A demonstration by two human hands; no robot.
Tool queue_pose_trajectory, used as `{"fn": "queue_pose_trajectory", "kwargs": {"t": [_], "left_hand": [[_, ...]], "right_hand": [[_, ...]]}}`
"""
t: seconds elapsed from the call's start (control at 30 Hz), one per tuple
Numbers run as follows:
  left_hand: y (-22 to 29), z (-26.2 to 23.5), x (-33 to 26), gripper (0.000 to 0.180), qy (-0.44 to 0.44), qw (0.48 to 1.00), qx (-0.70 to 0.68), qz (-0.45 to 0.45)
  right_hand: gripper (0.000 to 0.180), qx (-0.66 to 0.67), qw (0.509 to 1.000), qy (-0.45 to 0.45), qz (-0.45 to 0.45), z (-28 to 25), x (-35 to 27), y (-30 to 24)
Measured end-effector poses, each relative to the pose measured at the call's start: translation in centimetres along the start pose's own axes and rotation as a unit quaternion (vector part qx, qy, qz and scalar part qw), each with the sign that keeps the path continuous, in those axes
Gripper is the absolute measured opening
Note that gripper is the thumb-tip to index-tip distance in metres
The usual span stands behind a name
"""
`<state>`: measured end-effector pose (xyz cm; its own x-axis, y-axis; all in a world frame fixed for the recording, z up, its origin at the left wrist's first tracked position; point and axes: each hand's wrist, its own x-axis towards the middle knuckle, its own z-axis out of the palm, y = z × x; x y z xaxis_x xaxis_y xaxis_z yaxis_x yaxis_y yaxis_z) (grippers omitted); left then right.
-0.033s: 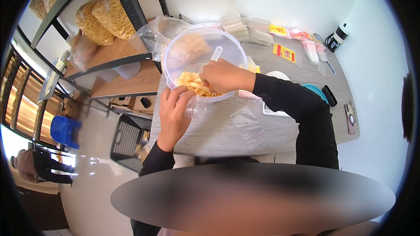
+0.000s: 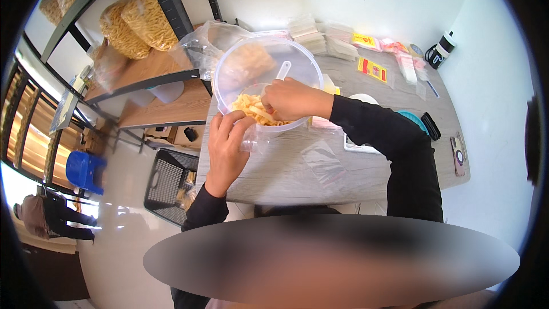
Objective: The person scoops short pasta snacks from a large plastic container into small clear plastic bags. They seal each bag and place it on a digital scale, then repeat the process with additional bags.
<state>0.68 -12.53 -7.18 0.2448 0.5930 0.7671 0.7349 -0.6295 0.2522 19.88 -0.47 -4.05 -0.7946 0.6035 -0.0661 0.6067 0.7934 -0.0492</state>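
Head view: right hand (image 2: 289, 98) grips scoop in bowl (image 2: 229, 66) near bench's left edge; left hand (image 2: 226, 146) holds clear bag (image 2: 251, 140), still unfilled; much pasta (image 2: 254, 109) remains.

Clear round plastic bowl (image 2: 269, 74) tilted on table edge, pale yellow pasta pieces (image 2: 254, 110) heaped at lower rim.

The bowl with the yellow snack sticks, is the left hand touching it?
Touching. The head view shows the left hand with its fingers curled against the near rim of the clear bowl, no gap between them.
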Motion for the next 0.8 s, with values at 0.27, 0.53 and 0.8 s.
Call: {"fn": "queue_pose_trajectory", "kwargs": {"t": [0.27, 0.53, 0.8], "left_hand": [[-1.7, 0.0, 1.6, 0.046, 0.016, 0.999, -0.028, 0.003], [-2.7, -0.7, 2.1, 0.050, -0.013, 0.997, -0.068, -0.023], [-3.2, -1.9, 2.6, 0.057, -0.051, 0.969, -0.217, -0.103]], "right_hand": [[0.023, 0.124, 0.989, -0.076, -0.015, -1.7, 2.2, 0.6], [0.024, 0.173, 0.980, -0.013, -0.096, -0.6, 4.1, 2.3], [0.029, 0.094, 0.977, -0.165, -0.098, -1.7, 5.2, 2.0]]}}
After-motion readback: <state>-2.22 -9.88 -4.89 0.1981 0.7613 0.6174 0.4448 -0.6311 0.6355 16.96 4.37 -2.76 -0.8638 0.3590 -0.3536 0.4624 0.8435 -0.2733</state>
